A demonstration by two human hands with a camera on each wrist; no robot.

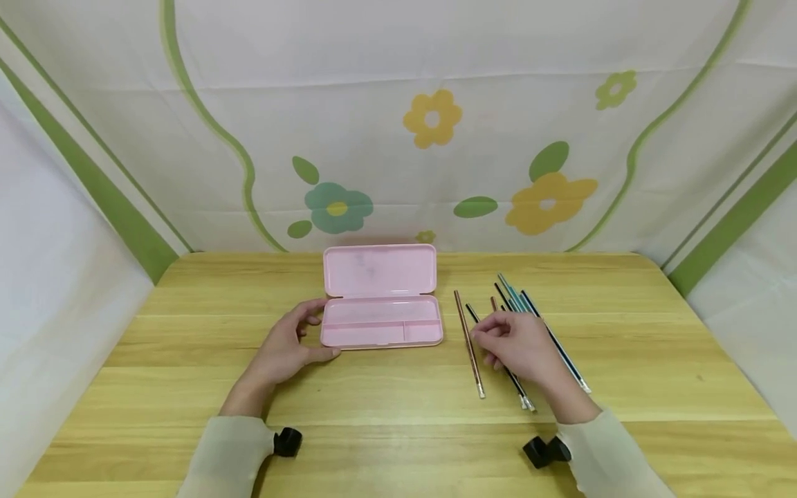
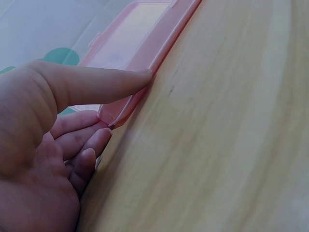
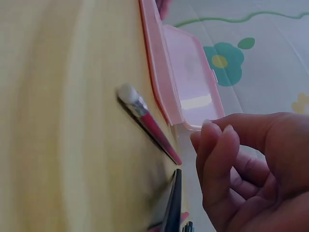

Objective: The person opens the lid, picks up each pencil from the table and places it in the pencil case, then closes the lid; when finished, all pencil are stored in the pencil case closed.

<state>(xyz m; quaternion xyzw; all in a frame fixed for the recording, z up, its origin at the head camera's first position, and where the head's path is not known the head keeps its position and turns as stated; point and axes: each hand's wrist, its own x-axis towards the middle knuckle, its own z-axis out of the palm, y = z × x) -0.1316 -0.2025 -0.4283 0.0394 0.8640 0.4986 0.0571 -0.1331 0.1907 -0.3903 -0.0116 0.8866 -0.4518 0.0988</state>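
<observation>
The fingers (image 3: 219,162) of the right hand (image 1: 521,348) are curled, their tips drawn together with the thumb and closed on themselves; whether the lower ones touch a pencil underneath cannot be told. The left hand (image 1: 286,349) holds the left end of the pink case (image 1: 361,337), its thumb laid against the near edge and its other fingers around the end, the index finger reaching the far corner. That case sits on the table (image 1: 386,429) between the two hands, its lid (image 1: 380,271) raised and tilted back on the far side. Inside, one long compartment runs along the rear, and the front is divided into a long left section and a short right one. Just left of the right hand, a reddish-brown pencil (image 1: 468,339) lies apart from the bunch, its white eraser toward the person. Under and behind that hand lie more pencils in a loose cluster, among them teal ones (image 1: 511,293) and, on the outer right, a dark pencil (image 1: 568,360); the hand partly covers the cluster. Further out come pale sleeves (image 1: 230,449) with small black devices (image 1: 288,441) at the wrists, and beyond the table hangs white cloth (image 1: 373,41) printed with flowers and green bands.
</observation>
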